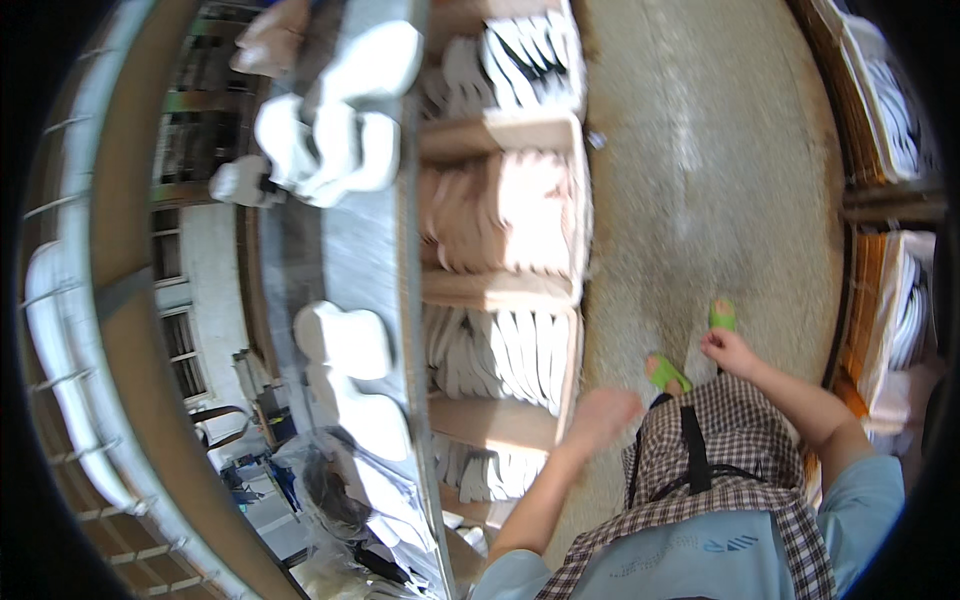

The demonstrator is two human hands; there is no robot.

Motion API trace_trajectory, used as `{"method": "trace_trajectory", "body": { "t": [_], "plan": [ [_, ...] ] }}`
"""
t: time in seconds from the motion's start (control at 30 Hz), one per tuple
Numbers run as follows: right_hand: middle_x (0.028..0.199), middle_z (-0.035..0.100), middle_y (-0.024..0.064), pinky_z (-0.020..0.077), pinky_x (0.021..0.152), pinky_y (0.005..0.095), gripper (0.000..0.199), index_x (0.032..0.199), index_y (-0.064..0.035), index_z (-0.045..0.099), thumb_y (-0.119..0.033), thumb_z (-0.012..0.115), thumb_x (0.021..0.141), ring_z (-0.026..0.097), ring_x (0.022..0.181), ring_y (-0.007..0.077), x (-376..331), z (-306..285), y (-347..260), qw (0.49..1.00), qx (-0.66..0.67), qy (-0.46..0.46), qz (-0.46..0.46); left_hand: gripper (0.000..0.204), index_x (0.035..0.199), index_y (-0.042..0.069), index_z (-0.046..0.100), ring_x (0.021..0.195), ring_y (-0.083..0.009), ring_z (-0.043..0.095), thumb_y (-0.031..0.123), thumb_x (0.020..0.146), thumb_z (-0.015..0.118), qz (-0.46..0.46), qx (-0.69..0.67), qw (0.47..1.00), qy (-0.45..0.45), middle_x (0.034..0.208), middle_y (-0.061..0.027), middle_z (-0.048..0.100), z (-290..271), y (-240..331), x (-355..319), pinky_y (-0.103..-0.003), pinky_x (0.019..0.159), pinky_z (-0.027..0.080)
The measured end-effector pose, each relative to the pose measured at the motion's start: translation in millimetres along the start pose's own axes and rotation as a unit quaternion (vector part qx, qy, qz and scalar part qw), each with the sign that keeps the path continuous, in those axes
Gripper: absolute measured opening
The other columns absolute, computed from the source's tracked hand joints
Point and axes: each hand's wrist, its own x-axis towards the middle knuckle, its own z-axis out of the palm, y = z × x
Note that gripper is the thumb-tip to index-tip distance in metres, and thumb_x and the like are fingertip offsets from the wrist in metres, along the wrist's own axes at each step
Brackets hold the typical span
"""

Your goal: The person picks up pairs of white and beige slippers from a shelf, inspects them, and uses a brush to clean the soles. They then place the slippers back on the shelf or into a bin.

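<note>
Checked fabric apron (720,450) is worn; left hand (600,415), blurred, fingers' spread untellable, is held beside upright flat white soles in a wooden bin (500,355); right hand (728,350) is loosely curled, empty.

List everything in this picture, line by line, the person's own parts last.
shoe soles on the belt: several, white, in clusters along the grey conveyor
conveyor: one, grey, left of centre
crates: four or so, tan, stacked with white and pinkish soles, beside the conveyor
floor: one, beige concrete, centre
shelves: wooden, right edge, holding white pieces
sandals: two, green, on the person's feet
apron: one, checked, over a light blue shirt
left hand: empty, blurred, near a crate
right hand: empty, by the hip
</note>
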Motion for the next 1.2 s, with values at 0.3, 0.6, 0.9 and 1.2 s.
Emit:
{"method": "trace_trajectory", "body": {
  "t": [0.3, 0.6, 0.9, 1.2],
  "plan": [
    [0.09, 0.064, 0.0191, 0.0482, 0.076, 0.0432, 0.025, 0.093, -0.0006, 0.062, -0.02, 0.062, 0.077, 0.061, 0.086, 0.0358, -34, -114, -48, 0.97, -0.234, 0.055, 0.03, 0.008, 0.091, 0.003, 0.053, 0.064, -0.0143, 0.058, 0.011, 0.093, 0.053, -0.056, -0.167, 0.882, 0.438, 0.08, -0.0075, 0.057, -246, 107, 11, -0.027, 0.056, 0.049],
    [0.098, 0.064, 0.0216, 0.0478, 0.081, 0.0425, 0.028, 0.1, 0.0012, 0.062, -0.017, 0.059, 0.078, 0.06, 0.093, 0.0365, -11, -186, -61, 0.92, -0.276, 0.186, 0.206, 0.064, 0.14, 0.011, 0.025, 0.113, -0.0321, 0.052, 0.026, 0.089, 0.061, -0.144, -0.455, 0.612, 0.63, 0.145, -0.0171, 0.022, -509, -96, 61, -0.043, 0.09, 0.045],
    [0.097, 0.064, 0.0199, 0.048, 0.082, 0.0409, 0.03, 0.099, 0.001, 0.062, -0.021, 0.061, 0.079, 0.061, 0.091, 0.0342, 57, -133, -149, 0.939, -0.221, 0.189, 0.184, 0.07, 0.144, 0.013, 0.026, 0.134, -0.034, 0.022, 0.041, 0.088, 0.058, -0.08, -0.544, 0.634, 0.544, 0.146, -0.0169, 0.022, -605, -273, 125, -0.051, 0.106, 0.028],
    [0.093, 0.064, 0.0172, 0.0483, 0.075, 0.0407, 0.027, 0.096, -0.0014, 0.061, -0.022, 0.061, 0.079, 0.061, 0.088, 0.0326, 134, -103, -261, 0.971, -0.228, 0.073, 0.006, 0.047, 0.125, 0.007, 0.043, 0.099, -0.023, 0.054, 0.034, 0.09, 0.059, -0.192, -0.632, 0.492, 0.567, 0.113, -0.0097, 0.049, -689, -238, 154, -0.032, 0.066, 0.045]
  ]
}}
